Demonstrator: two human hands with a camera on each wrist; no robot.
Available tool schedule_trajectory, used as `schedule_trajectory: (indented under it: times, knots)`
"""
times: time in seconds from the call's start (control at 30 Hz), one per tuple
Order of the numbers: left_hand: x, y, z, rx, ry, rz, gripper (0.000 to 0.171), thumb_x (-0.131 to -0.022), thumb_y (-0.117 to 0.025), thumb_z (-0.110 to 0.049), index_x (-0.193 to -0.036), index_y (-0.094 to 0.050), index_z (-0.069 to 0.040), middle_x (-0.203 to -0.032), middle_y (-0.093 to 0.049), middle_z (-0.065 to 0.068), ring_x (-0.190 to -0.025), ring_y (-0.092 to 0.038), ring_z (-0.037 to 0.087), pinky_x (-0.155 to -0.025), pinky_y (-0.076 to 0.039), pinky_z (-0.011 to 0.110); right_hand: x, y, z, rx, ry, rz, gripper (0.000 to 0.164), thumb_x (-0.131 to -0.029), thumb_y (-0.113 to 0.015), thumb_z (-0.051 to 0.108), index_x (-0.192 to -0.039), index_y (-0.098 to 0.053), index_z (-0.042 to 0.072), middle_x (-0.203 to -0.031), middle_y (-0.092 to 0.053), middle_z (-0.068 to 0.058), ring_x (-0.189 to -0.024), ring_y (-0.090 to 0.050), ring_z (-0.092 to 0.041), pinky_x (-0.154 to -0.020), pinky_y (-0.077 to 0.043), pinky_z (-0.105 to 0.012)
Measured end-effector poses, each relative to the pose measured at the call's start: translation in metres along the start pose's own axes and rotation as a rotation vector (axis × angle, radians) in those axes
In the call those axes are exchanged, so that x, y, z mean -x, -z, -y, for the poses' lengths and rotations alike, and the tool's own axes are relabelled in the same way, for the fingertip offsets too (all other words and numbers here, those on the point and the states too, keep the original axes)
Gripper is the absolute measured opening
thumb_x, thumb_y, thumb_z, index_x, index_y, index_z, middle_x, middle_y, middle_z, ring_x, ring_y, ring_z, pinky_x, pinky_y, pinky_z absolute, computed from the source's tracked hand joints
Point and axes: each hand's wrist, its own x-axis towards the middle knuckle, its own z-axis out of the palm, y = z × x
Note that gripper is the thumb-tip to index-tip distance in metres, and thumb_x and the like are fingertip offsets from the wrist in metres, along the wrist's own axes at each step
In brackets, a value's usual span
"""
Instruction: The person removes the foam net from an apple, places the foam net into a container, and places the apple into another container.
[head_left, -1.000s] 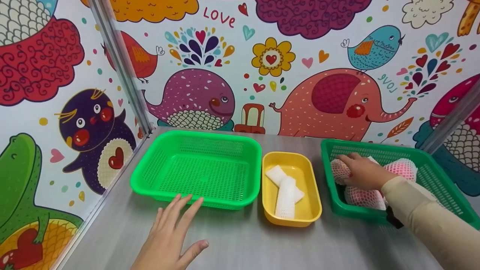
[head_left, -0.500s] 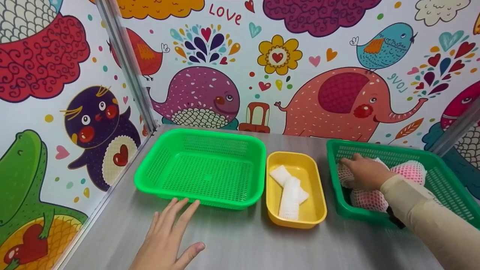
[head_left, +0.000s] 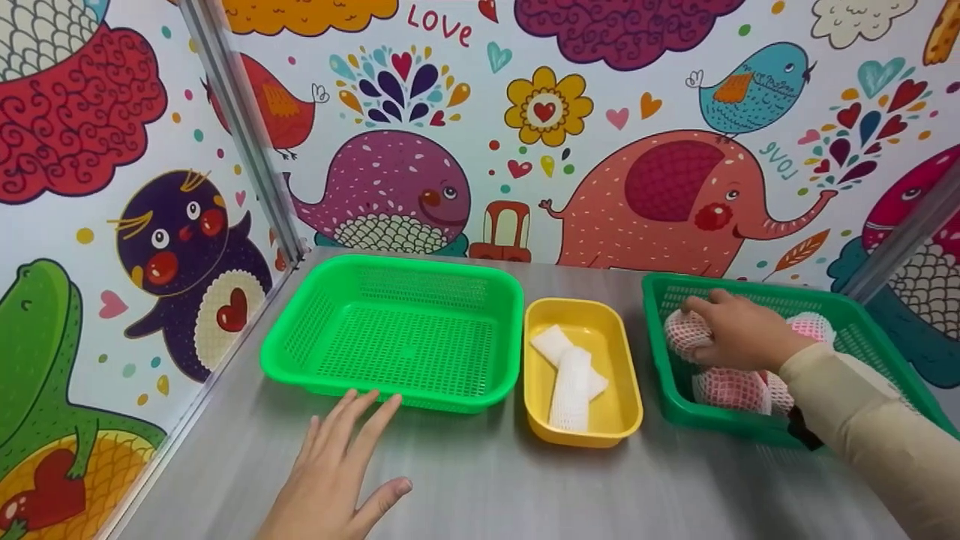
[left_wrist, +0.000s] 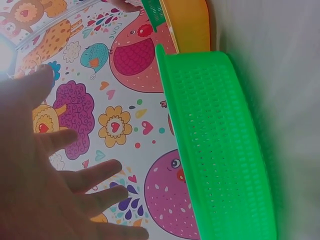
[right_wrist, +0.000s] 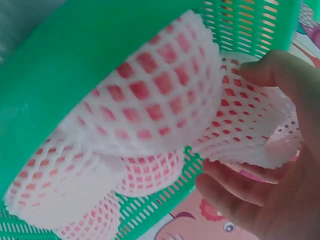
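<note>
My right hand reaches into the dark green basket on the right. Its thumb and fingers grip a round, reddish fruit in a white foam net, near the basket's left side. In the right wrist view the thumb lies on the near side of the netted fruit, the fingers below it. Other netted fruits lie close by in the same basket. My left hand is held with fingers spread and holds nothing. Its fingertips are right at the front rim of the bright green basket.
Between the two baskets stands a yellow tub with white foam nets lying flat in it. Nothing lies in the bright green basket. Behind the grey table rises a wall printed with cartoon animals.
My right hand has shifted on the netted fruit, which now shows more beside the fingers and sits slightly raised. The left hand has hardly moved. The head view has swayed a little.
</note>
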Motion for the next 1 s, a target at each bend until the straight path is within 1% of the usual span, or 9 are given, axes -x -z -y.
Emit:
schedule_trajectory:
  times: [0.17,0.23,0.43,0.53,0.63,0.77,0.87,0.9,1.0]
  knots:
    - [-0.003,-0.004,-0.004,0.007,-0.001,0.019,0.081,-0.091,-0.069,-0.051,-0.159,-0.029,-0.033,-0.154,-0.040,0.010,-0.145,-0.029,0.036,-0.102,-0.024,0.077,0.018,0.010,0.000,-0.061,-0.028,-0.060,0.077,-0.068,-0.093,0.035,-0.135,-0.057,0.019,-0.121,-0.058,-0.013,-0.104,-0.058,-0.033,-0.072,-0.057,-0.056]
    - [-0.004,-0.006,-0.006,0.017,0.001,0.030,0.081,-0.092,-0.068,-0.052,-0.159,-0.027,-0.035,-0.154,-0.040,0.009,-0.146,-0.029,0.035,-0.102,-0.024,0.077,0.029,0.013,0.001,-0.088,-0.046,-0.090,0.080,-0.069,-0.093,0.033,-0.137,-0.055,0.019,-0.126,-0.055,-0.016,-0.111,-0.055,-0.038,-0.074,-0.056,-0.059]
    - [-0.005,-0.013,-0.008,0.044,-0.016,0.042,0.080,-0.092,-0.068,-0.051,-0.159,-0.027,-0.037,-0.154,-0.040,0.008,-0.145,-0.030,0.037,-0.102,-0.024,0.077,0.059,0.020,0.004,-0.179,-0.097,-0.176,0.077,-0.074,-0.089,0.032,-0.140,-0.052,0.021,-0.137,-0.048,-0.020,-0.121,-0.046,-0.046,-0.077,-0.053,-0.066]
    - [-0.006,-0.017,-0.009,0.054,-0.034,0.052,0.080,-0.093,-0.067,-0.052,-0.159,-0.026,-0.037,-0.154,-0.040,0.008,-0.144,-0.031,0.037,-0.101,-0.025,0.077,0.075,0.025,0.011,-0.222,-0.103,-0.241,0.074,-0.076,-0.088,0.030,-0.140,-0.052,0.022,-0.137,-0.048,-0.016,-0.121,-0.047,-0.043,-0.080,-0.052,-0.066]
    - [-0.008,-0.021,-0.012,0.053,-0.045,0.089,0.079,-0.093,-0.063,-0.057,-0.159,-0.024,-0.040,-0.153,-0.040,0.008,-0.144,-0.031,0.037,-0.101,-0.026,0.077,0.089,0.026,0.020,-0.285,-0.092,-0.332,0.071,-0.078,-0.088,0.028,-0.139,-0.054,0.022,-0.138,-0.048,-0.012,-0.122,-0.046,-0.039,-0.080,-0.052,-0.065]
    - [-0.015,-0.026,-0.018,0.058,-0.080,0.147,0.077,-0.093,-0.057,-0.063,-0.159,-0.026,-0.039,-0.153,-0.039,0.010,-0.144,-0.030,0.038,-0.101,-0.026,0.077,0.105,0.021,0.038,-0.368,-0.073,-0.427,0.067,-0.079,-0.088,0.027,-0.137,-0.056,0.023,-0.138,-0.050,-0.007,-0.123,-0.045,-0.035,-0.081,-0.053,-0.063]
    - [-0.021,-0.029,-0.022,0.070,-0.111,0.192,0.076,-0.093,-0.054,-0.066,-0.158,-0.027,-0.038,-0.153,-0.038,0.010,-0.144,-0.029,0.039,-0.101,-0.025,0.078,0.117,0.014,0.054,-0.377,-0.061,-0.475,0.064,-0.078,-0.089,0.025,-0.134,-0.059,0.025,-0.137,-0.052,0.000,-0.123,-0.046,-0.029,-0.085,-0.052,-0.062]
    - [-0.023,-0.030,-0.024,0.076,-0.119,0.207,0.076,-0.093,-0.053,-0.067,-0.158,-0.026,-0.038,-0.153,-0.037,0.010,-0.145,-0.028,0.039,-0.101,-0.025,0.078,0.121,0.012,0.059,-0.370,-0.059,-0.488,0.063,-0.077,-0.089,0.025,-0.133,-0.059,0.026,-0.136,-0.052,0.002,-0.123,-0.046,-0.027,-0.086,-0.052,-0.061]
    - [-0.029,-0.032,-0.030,0.129,-0.138,0.258,0.076,-0.094,-0.051,-0.067,-0.159,-0.025,-0.038,-0.155,-0.035,0.006,-0.145,-0.027,0.036,-0.103,-0.030,0.073,0.134,0.008,0.075,-0.351,-0.045,-0.507,0.064,-0.076,-0.090,0.026,-0.132,-0.060,0.030,-0.137,-0.052,0.006,-0.123,-0.047,-0.023,-0.092,-0.053,-0.042]
